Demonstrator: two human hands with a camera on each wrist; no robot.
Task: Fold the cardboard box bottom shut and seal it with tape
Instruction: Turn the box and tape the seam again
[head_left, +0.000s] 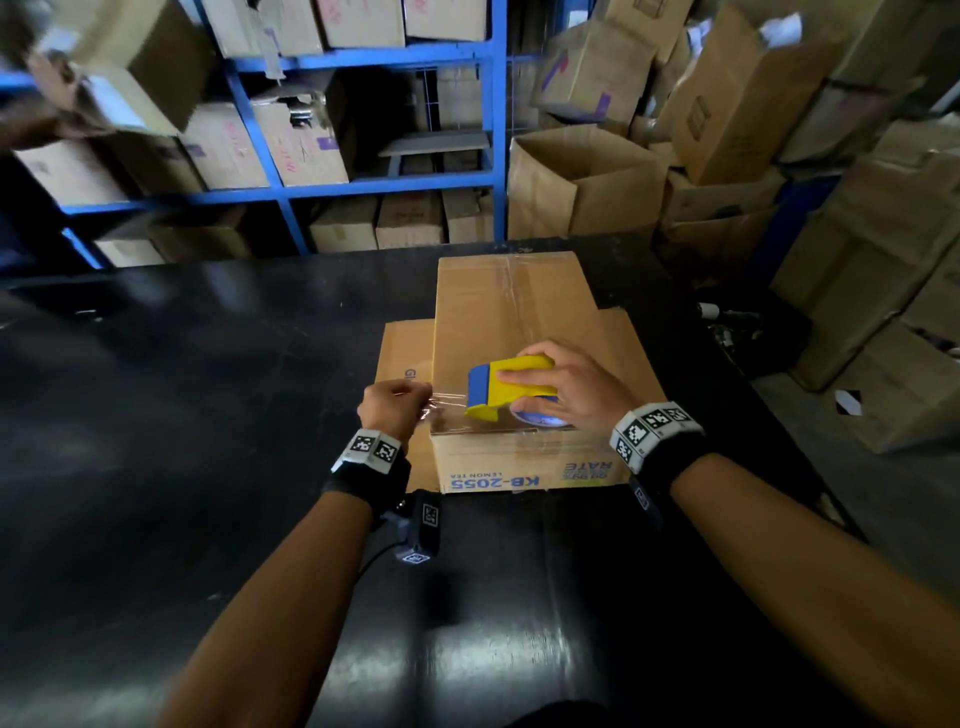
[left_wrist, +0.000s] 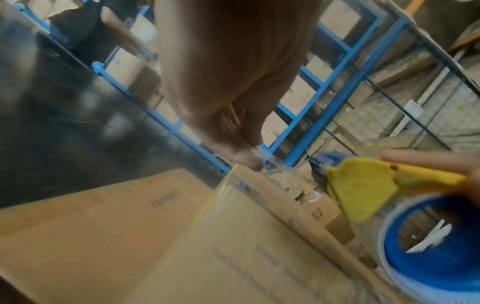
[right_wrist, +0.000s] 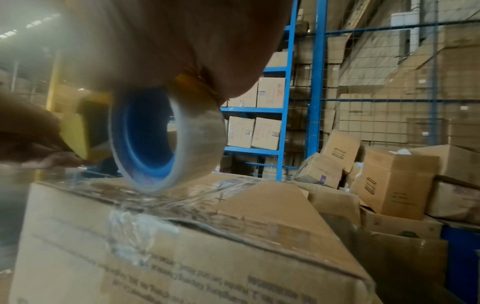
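A brown cardboard box (head_left: 509, 317) stands on the black table with its folded flaps up and clear tape along the centre seam. My right hand (head_left: 566, 384) grips a yellow and blue tape dispenser (head_left: 506, 387) resting on the box's near end. Its clear tape roll (right_wrist: 166, 142) with a blue core touches the box top (right_wrist: 249, 207). My left hand (head_left: 392, 405) pinches the free end of the clear tape (head_left: 441, 405), stretched left off the dispenser past the box's left edge. In the left wrist view the fingertips (left_wrist: 246, 158) hold the tape next to the dispenser (left_wrist: 361, 191).
A flat sheet of cardboard (head_left: 405, 358) lies under the box, sticking out on both sides. Blue shelving (head_left: 363, 187) full of cartons stands behind the black table (head_left: 182, 389). Stacked and open cartons (head_left: 587, 182) crowd the right side.
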